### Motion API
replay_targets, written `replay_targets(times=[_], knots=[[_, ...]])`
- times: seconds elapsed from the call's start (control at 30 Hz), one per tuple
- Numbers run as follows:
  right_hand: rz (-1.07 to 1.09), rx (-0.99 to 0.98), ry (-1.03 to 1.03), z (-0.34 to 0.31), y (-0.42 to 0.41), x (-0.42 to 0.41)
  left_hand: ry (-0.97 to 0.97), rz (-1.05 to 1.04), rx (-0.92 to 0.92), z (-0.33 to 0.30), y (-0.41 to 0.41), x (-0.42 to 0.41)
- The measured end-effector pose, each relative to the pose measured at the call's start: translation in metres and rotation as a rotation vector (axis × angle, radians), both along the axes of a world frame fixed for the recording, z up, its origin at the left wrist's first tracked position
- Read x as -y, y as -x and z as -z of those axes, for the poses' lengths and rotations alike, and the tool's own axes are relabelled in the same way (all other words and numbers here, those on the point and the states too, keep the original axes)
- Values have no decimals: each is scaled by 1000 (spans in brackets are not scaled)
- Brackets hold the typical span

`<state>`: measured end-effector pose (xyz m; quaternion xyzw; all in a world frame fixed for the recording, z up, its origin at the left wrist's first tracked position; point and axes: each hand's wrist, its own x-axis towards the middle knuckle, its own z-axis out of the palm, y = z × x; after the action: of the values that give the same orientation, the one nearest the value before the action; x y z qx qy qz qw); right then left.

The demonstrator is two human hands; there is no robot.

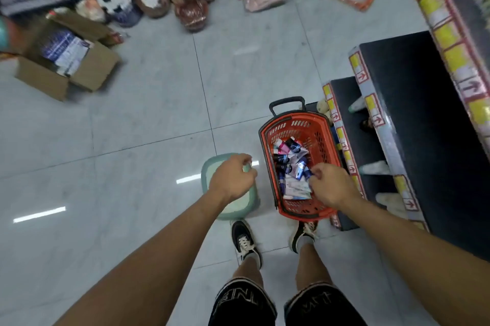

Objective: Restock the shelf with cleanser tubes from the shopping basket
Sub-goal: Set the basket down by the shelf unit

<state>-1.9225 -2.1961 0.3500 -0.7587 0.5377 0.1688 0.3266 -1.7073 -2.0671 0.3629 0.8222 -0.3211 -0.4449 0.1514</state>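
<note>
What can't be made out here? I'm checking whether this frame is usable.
- Head view: the right hand covers part of the tubes in the basket; its grip is unclear.
- Tube labels: too small, blurred.
- Stool: partly behind the left hand.
- Shelf: cut off at right edge.

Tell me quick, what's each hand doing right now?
Left hand: fingers curled, holding nothing visible.
Right hand: curled over the basket; grip cannot be told.

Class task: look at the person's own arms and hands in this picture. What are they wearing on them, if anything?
Nothing. The left hand and right hand are bare, with no gloves, rings or watch visible. Both forearms are uncovered with no sleeves in view. Lower down, the person wears black patterned shorts and dark lace-up sneakers.
</note>
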Motion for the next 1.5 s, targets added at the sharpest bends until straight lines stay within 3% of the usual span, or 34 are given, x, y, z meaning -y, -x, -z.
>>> replay_targets(times=[0.2, 0.4, 0.83, 0.97, 1.5], knots=[[-4, 7, -40, -73, 15, -40, 70, 93, 77, -77, 1, -20], [108, 20, -115, -107, 52, -62, 60, 259, 140, -110, 27, -6], [406, 116, -200, -111, 132, -7, -15, 667, 243, -138, 101, 134], [400, 122, -180, -112, 146, 15, 4, 729, 303, -147, 117, 172], [563, 107, -205, -116, 158, 30, -93, 1052, 305, -155, 134, 239]])
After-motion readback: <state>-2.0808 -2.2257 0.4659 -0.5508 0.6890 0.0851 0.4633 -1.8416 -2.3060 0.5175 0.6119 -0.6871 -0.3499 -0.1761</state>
